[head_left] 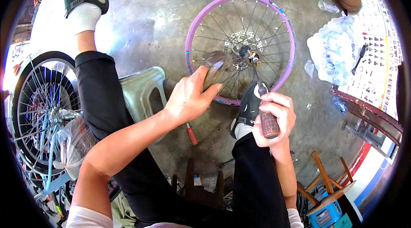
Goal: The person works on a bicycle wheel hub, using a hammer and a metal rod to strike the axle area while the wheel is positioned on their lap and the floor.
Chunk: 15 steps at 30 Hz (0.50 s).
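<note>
A bicycle wheel (288,19) with a purple rim lies on the floor in front of me, its brake disc (234,47) showing around the hub. My right hand (278,114) is wrapped round the brown handle of a screwdriver (269,124). Its shaft points away from me, ending by a small metal part with an orange ring (254,59) over the hub. Over the wheel's near left side, my left hand (190,97) grips a brown tool (217,67), smeared by motion, so its kind cannot be made out.
My shoe (248,106) touches the near rim. A pale plastic stool (143,84) and a red-handled screwdriver (192,136) are left of it. A bicycle (47,116) stands far left. At right are a plastic bag (336,50), a bench (368,114) and a wooden stool (327,196).
</note>
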Each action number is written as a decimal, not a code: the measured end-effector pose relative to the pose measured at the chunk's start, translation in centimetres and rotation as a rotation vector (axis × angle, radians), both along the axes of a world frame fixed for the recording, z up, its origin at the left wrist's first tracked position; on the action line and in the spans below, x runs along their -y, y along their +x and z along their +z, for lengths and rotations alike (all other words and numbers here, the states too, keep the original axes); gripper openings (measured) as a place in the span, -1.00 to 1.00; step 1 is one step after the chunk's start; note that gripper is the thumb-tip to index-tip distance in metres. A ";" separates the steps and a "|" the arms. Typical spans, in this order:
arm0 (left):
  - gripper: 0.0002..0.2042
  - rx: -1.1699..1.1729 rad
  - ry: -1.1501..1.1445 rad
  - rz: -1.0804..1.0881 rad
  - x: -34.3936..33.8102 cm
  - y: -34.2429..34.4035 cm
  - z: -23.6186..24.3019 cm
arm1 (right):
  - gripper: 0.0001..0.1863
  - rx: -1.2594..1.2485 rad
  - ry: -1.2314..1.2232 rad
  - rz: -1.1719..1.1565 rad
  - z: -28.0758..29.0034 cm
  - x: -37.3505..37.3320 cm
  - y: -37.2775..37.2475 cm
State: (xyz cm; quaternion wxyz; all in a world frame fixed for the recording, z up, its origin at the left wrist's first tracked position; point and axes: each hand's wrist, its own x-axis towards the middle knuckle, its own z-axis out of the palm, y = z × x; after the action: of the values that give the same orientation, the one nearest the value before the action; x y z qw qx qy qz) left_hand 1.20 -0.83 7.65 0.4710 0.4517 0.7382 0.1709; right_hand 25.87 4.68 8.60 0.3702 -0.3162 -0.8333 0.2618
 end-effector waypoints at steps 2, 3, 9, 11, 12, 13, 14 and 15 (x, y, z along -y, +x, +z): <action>-0.56 0.084 0.116 0.003 0.1 -0.3 -0.2 | -0.55 -0.030 0.012 -0.017 0.0 0.4 -0.7; -0.55 0.126 0.174 0.004 0.2 -0.4 -0.4 | -0.55 -0.026 -0.016 -0.028 -0.2 0.7 -0.6; -0.52 0.090 -0.029 -0.027 -0.3 -0.9 -0.8 | -0.68 -0.072 -0.069 -0.163 -1.4 1.0 0.3; -0.52 0.080 -0.011 -0.024 -0.8 -0.9 -0.7 | -0.68 -0.144 -0.124 -0.198 -2.0 -0.2 0.0; -0.52 0.075 -0.002 -0.021 -1.1 -0.8 -0.7 | -0.66 -0.193 -0.206 -0.256 -2.2 -0.6 -0.5; -0.52 0.071 -0.001 -0.023 -1.3 -0.9 -0.8 | -0.64 -0.246 -0.283 -0.313 -2.3 -1.1 -1.2; -0.52 0.067 0.000 -0.025 -1.4 -0.9 -0.8 | -0.64 -0.300 -0.381 -0.308 -2.0 -1.5 -2.0; -0.51 0.063 0.000 -0.027 -1.6 -0.9 -0.9 | -0.64 -0.344 -0.427 -0.286 -1.8 -1.6 -1.9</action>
State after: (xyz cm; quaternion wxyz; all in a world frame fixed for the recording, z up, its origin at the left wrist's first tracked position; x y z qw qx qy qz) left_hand 0.26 0.76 6.77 0.4961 0.4560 0.7169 0.1789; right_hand 24.01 6.32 6.76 0.4640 -0.4521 -0.6316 0.4259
